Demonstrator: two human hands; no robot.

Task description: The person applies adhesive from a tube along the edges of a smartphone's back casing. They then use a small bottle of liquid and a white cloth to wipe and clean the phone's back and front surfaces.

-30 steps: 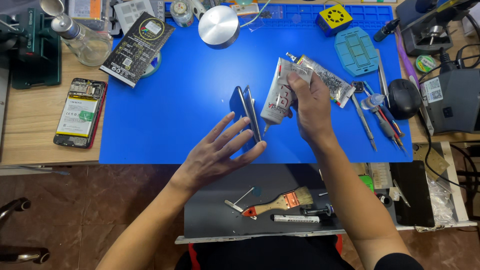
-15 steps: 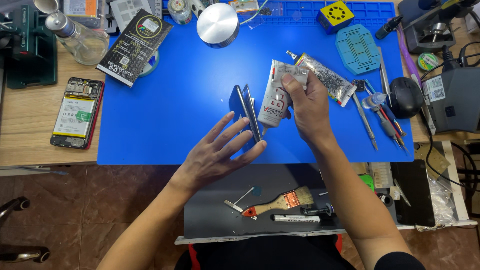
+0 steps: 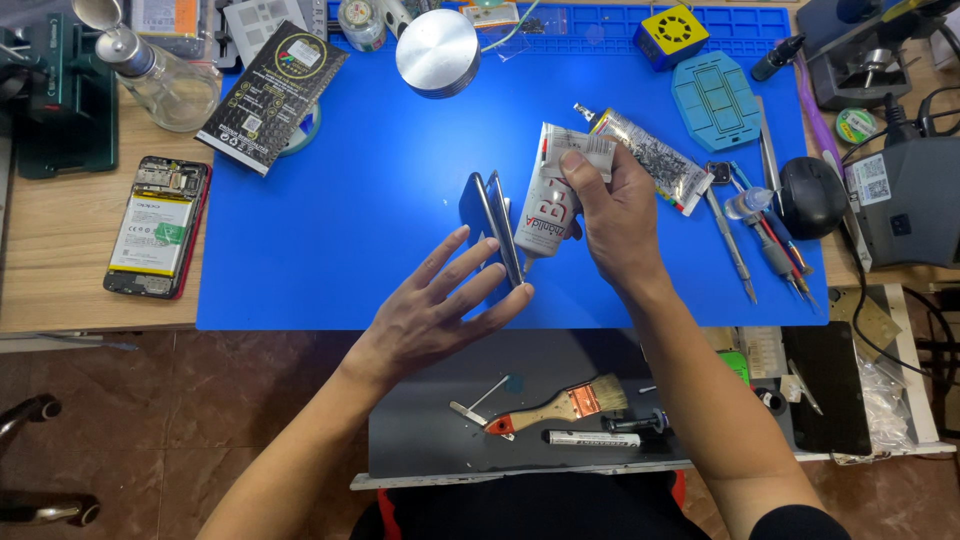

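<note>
Barely shifted since the earlier frame: right hand (image 3: 615, 215) still clamped around the glue tube (image 3: 548, 205), nozzle down at the edge of the phone (image 3: 497, 235) standing mid-mat (image 3: 330, 230). Left hand (image 3: 440, 305) spread flat, fingertips steadying that phone. Gluing step, by the look; next calls for a gentle, steady squeeze along the frame.

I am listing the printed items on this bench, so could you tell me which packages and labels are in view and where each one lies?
Glue tube: white, red print, in the right hand.
Foil pouch: silver, behind that hand.
Black flat package: mat's upper left corner.
Opened phone: white battery label, left on the wood.
White label: grey unit, far right.
</note>
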